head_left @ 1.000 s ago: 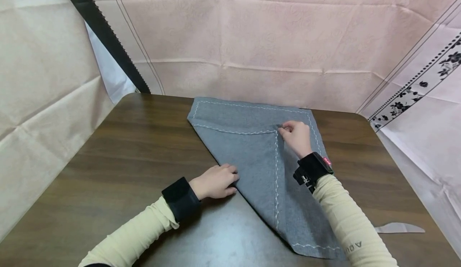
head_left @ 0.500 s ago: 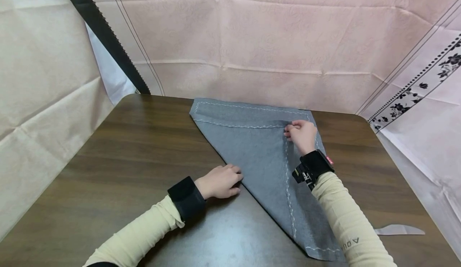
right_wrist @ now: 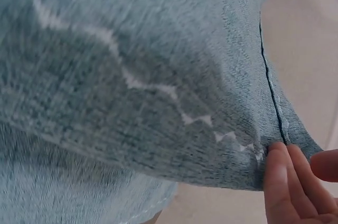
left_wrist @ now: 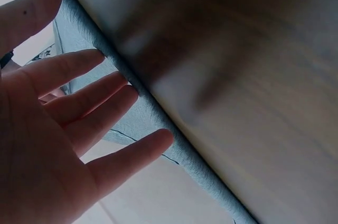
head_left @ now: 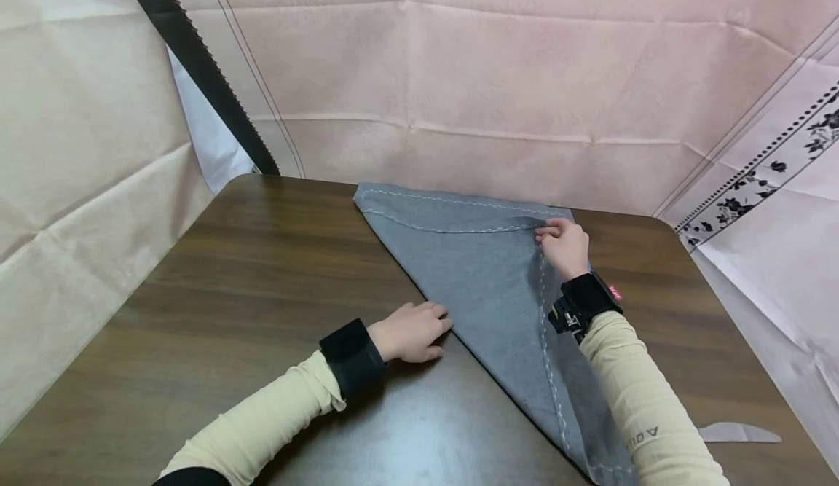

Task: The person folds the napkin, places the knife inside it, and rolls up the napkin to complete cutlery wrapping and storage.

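Note:
A grey-blue cloth (head_left: pixel 472 282) with white zigzag stitching lies on the table, folded over along a diagonal edge. At its upper right, my right hand (head_left: pixel 566 247) pinches a corner of the top layer. The right wrist view shows that corner of the cloth (right_wrist: pixel 232 166) between thumb and fingers, lifted a little off the layer below. My left hand (head_left: pixel 414 333) rests at the middle of the diagonal fold. In the left wrist view its fingers (left_wrist: pixel 84 108) are spread and fairly straight, with fingertips touching the folded edge. The right forearm hides the cloth's lower right part.
The brown wooden table (head_left: pixel 262 289) has rounded back corners. A flat silver knife blade (head_left: pixel 741 433) lies to the right of my right sleeve, which covers its other end. Pale creased sheeting (head_left: pixel 491 71) hangs behind and beside the table.
My right hand has drawn the cloth's top corner to the right, toward the back right corner of the lower layer. The left hand has shifted slightly right along with the fold.

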The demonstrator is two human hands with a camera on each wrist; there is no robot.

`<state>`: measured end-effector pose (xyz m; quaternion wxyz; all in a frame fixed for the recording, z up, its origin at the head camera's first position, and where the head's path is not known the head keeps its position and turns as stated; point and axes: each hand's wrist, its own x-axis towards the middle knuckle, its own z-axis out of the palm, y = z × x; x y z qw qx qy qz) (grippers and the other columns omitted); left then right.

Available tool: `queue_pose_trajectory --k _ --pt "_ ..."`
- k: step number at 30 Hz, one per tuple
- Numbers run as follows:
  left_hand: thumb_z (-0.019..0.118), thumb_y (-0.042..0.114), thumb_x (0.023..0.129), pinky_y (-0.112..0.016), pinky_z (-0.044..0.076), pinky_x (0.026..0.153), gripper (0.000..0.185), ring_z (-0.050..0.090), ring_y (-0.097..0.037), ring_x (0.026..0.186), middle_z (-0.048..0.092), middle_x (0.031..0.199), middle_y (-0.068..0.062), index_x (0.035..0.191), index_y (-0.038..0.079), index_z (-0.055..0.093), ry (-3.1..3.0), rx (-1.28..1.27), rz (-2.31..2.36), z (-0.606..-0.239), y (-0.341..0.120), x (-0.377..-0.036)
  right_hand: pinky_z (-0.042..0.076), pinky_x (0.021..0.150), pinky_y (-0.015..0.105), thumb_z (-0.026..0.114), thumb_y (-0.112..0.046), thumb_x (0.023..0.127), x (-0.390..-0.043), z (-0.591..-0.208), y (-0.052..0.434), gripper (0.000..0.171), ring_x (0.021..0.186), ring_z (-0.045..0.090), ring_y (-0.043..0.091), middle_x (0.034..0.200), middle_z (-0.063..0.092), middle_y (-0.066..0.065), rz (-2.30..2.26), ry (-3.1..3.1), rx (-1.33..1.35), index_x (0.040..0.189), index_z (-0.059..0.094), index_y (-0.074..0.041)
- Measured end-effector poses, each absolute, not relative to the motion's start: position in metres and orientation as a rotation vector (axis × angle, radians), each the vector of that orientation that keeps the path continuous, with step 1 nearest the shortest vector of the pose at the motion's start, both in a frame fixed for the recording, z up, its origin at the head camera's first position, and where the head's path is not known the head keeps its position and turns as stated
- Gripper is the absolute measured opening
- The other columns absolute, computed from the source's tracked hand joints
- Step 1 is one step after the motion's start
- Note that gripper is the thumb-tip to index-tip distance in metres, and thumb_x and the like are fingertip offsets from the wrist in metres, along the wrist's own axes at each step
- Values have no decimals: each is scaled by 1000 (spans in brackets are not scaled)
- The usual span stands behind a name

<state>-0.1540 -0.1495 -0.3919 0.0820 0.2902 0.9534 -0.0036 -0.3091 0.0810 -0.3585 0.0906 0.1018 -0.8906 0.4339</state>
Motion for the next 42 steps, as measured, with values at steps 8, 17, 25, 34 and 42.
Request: queue_pose_trajectory --k 8,17,25,34,42 --pt "57 34 89 -45 33 98 53 34 -21 128 37 140 -8 136 14 43 2817 810 -47 -391 -141 -158 38 63 14 37 6 82 -320 -357 91 40 98 60 34 104 62 25 1220 -2685 367 119 48 13" --pt "55 35 90 -45 28 101 56 29 -19 131 32 143 -6 139 16 38 2802 801 -88 -392 -133 -164 41 87 40 35 6 83 -330 -358 98 43 108 53 36 116 55 28 1274 -2692 366 125 41 14" --pt "55 37 90 -46 26 103 58 22 -18 134 26 147 -6 141 17 34 2785 806 -114 -393 -129 -168 33 96 46 30 7 79 -343 -361 104 56 119 42 39 129 43 30 1320 -2744 414 134 26 14" --pt "53 38 91 -47 23 104 62 16 -16 136 19 149 -6 143 18 29 2774 798 -132 -394 -127 -173 30 98 47 31 5 77 -358 -363 111 61 124 35 40 133 35 32 1280 -2790 435 136 18 14" --pt "46 40 94 -46 21 105 59 11 -14 137 15 151 -4 145 19 25 2759 769 -112 -398 -125 -176 25 99 52 30 5 81 -366 -360 118 60 127 28 43 136 29 33 1259 -2815 445 138 12 13"
